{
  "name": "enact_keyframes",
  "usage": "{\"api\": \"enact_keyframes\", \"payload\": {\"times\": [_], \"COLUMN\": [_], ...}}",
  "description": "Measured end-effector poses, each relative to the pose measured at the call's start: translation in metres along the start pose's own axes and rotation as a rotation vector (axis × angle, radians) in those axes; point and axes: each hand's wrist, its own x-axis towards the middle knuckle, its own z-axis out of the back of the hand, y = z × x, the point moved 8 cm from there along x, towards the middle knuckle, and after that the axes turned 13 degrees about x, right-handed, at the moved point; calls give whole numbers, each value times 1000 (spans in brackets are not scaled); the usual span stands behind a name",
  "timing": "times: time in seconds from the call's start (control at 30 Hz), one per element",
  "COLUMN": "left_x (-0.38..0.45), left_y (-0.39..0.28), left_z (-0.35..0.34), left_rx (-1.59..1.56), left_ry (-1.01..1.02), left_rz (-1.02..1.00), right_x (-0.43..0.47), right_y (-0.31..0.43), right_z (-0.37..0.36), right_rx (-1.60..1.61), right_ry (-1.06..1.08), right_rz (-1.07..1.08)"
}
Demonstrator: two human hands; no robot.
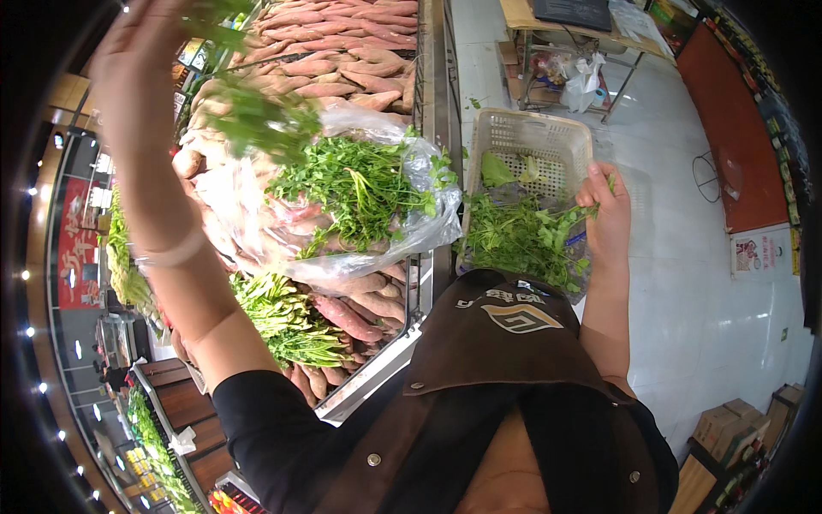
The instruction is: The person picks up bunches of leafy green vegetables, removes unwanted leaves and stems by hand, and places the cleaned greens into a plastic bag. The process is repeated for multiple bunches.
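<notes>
My left hand (pixel 138 45) is raised at the upper left and blurred by motion. A blurred bunch of leafy green herbs (pixel 260 122) hangs beside it in the air and seems held by it; the grip itself is not clear. Below lies a pile of cilantro-like herbs (pixel 359 186) on an open clear plastic bag (pixel 411 241), spread over sweet potatoes (pixel 225 225). My right hand (pixel 607 205) pinches the stems of a few herb sprigs at the right rim of a pale plastic crate (pixel 533 115). More loose herbs (pixel 514 228) lie in that crate.
Sweet potatoes (pixel 340 29) fill the display bin, whose metal edge (pixel 443 135) runs between bin and crate. Bundled green stems (pixel 276 315) lie at its near corner. A table (pixel 520 16) stands on the tiled floor (pixel 681 270). Cardboard boxes (pixel 725 427) sit lower right.
</notes>
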Motion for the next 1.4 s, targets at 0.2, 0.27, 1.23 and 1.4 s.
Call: {"api": "enact_keyframes", "payload": {"times": [0.2, 0.27, 1.23, 1.4], "left_x": [-97, -123, -256, -253], "left_y": [-87, -116, -215, -210], "left_z": [-167, -198, -260, -255], "left_rx": [-1063, -1145, -1562, -1489], "left_ry": [495, 574, 1031, 857], "left_rz": [462, 609, 1163, 1120], "right_x": [-9, -16, -46, -51], "right_y": [21, 30, 82, 94], "right_z": [-7, -9, -28, -19], "right_rx": [-1, -37, -625, -493], "right_ry": [57, 79, 103, 62], "right_rz": [48, 72, 681, 777]}}
